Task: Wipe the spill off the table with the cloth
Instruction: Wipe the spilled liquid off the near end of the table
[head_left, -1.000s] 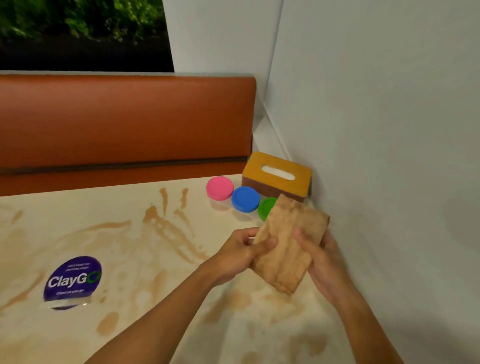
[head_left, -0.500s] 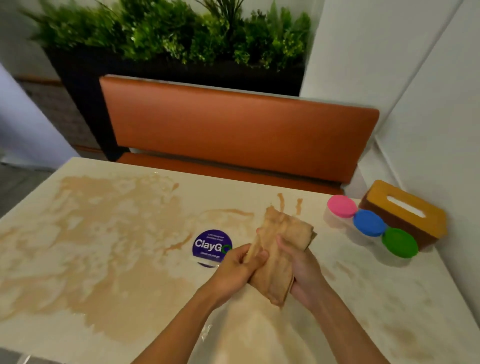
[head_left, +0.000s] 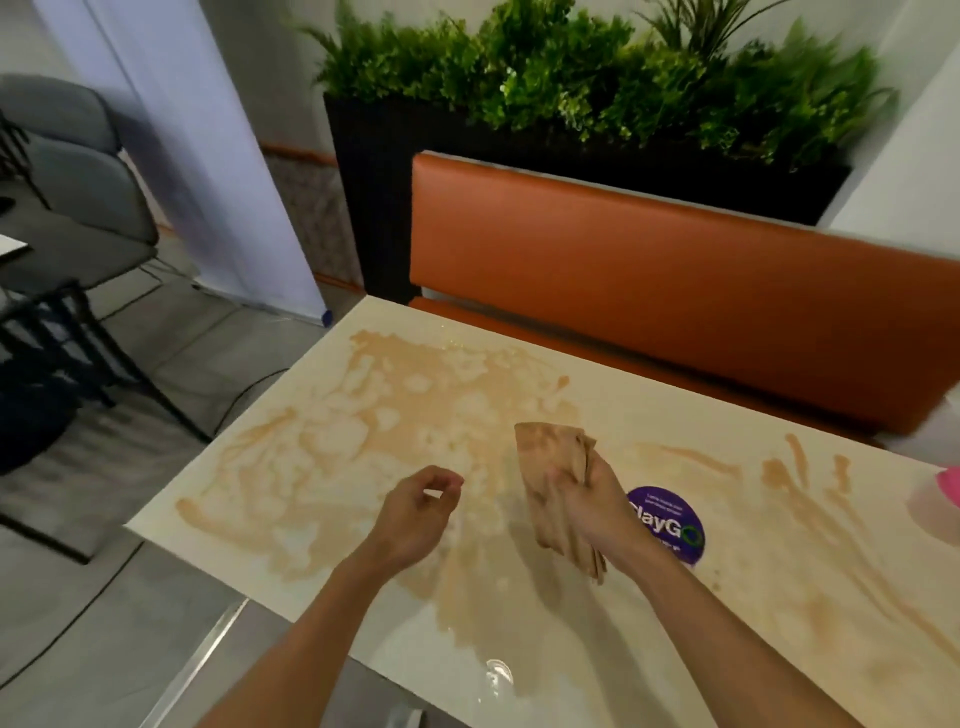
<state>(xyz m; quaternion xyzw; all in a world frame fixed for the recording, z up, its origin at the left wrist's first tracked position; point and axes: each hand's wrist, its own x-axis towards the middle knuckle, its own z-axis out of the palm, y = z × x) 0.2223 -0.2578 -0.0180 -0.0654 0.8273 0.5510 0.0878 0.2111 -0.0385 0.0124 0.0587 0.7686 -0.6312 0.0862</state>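
The right hand (head_left: 589, 501) grips the folded cloth (head_left: 550, 452) over the counter (head_left: 654, 410); the left hand (head_left: 415, 514) hangs loosely curled, empty. Best to press the cloth flat and sweep the spill (head_left: 395, 415) inward from its edges.

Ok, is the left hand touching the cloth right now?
Apart. The head view shows the left hand loosely curled and holding nothing, with stained table visible between it and the cloth, which only the right hand grips.
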